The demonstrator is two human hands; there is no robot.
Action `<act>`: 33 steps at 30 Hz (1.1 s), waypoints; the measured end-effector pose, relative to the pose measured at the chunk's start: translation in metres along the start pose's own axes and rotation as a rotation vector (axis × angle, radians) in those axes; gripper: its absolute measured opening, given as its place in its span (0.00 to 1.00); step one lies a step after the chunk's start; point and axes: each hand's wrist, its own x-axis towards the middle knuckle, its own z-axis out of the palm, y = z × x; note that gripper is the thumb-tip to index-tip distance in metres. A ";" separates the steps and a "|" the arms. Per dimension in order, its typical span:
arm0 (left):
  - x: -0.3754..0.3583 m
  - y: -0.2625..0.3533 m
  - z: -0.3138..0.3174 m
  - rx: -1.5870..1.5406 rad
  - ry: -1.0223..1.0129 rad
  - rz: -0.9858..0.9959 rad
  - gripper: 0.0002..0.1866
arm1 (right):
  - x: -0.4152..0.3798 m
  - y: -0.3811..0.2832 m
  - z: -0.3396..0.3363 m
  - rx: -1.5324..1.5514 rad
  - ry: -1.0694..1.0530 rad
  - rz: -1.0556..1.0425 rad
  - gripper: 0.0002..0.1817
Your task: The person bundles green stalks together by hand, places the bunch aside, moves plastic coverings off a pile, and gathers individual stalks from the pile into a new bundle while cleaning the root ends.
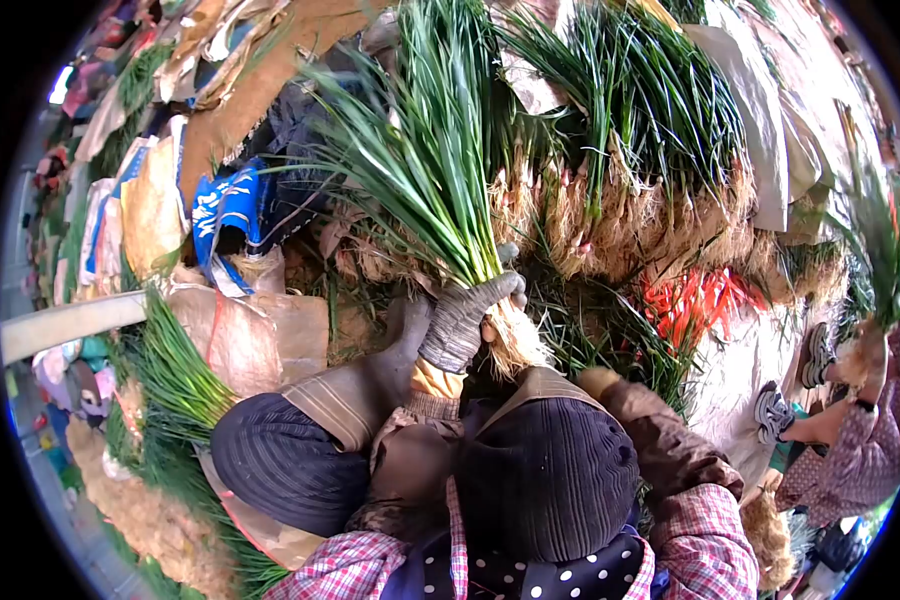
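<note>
My left hand (470,315), in a dirty grey glove, is closed around the lower stalks of a bunch of green garlic (445,170). Its long leaves fan upward and away from me, while the pale, stringy roots (513,342) hang below the fist, just beyond my knees. My right hand (598,381) is beside my right knee, at the end of a brown sleeve; only a blurred tan patch of it shows, with its fingers hidden. Near it lies a tangle of red plastic strips (695,305) on loose green leaves.
More green garlic (650,110) lies in a rooted row ahead. A blue printed sack (228,215) and pale sacking (240,340) are on the left, near another green bunch (185,370). At right, a person in a dotted garment (850,450) holds a bunch (882,255).
</note>
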 end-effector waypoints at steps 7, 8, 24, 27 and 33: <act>0.016 -0.038 -0.005 0.020 0.065 -0.026 0.19 | -0.004 0.004 -0.212 0.366 1.181 0.056 0.10; 0.020 -0.043 -0.008 -0.016 0.074 -0.062 0.19 | -0.003 0.010 -0.232 0.445 1.148 0.038 0.10; 0.035 -0.079 0.016 0.288 0.329 -0.130 0.14 | -0.038 -0.053 -0.124 1.589 0.859 -0.364 0.13; 0.031 -0.086 0.015 0.180 0.217 -0.097 0.11 | -0.033 -0.049 -0.119 1.976 0.658 -0.239 0.11; 0.034 -0.084 0.014 0.070 0.223 -0.063 0.15 | -0.008 -0.012 -0.132 1.292 1.093 0.085 0.10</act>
